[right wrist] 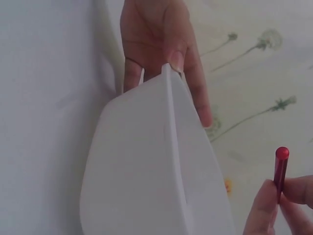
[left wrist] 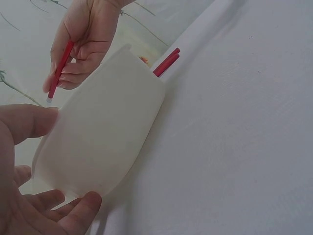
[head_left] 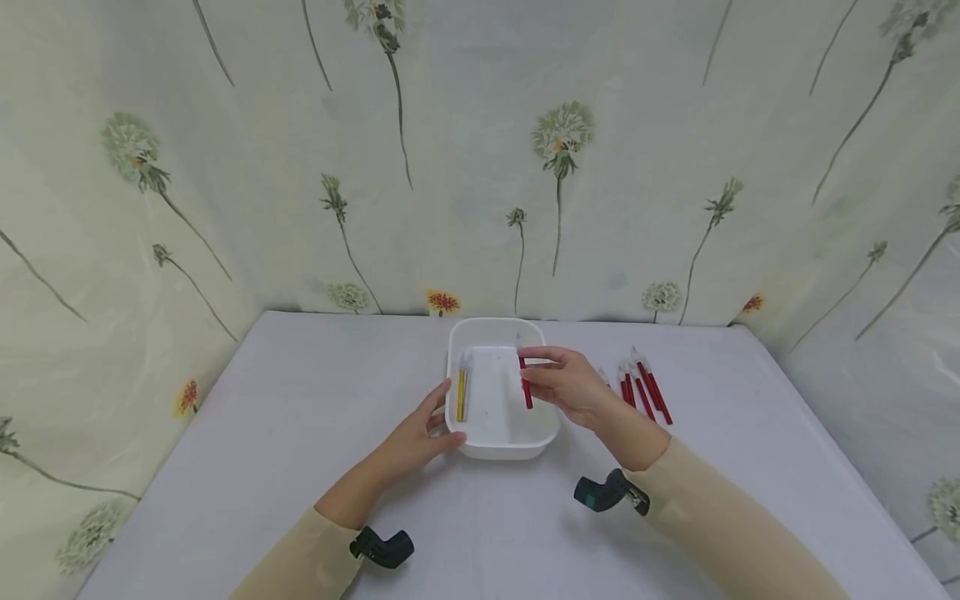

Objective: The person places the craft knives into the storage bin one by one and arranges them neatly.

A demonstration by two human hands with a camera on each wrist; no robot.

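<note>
A white plastic tub sits on the table, its near corner gripped by my left hand with the thumb over the rim. My right hand pinches a slim red stick between thumb and fingertips, over the tub's right side. In the right wrist view the red stick shows a shiny, rounded end. Its other end is pale and clear in the left wrist view. Inside the tub, along the left wall, lie a gold-yellow stick and a paler one beside it, both with clear tips.
Several more red sticks with clear tips lie on the white-covered table right of the tub, partly behind my right hand. A dandelion-print cloth hangs behind the table and at both sides.
</note>
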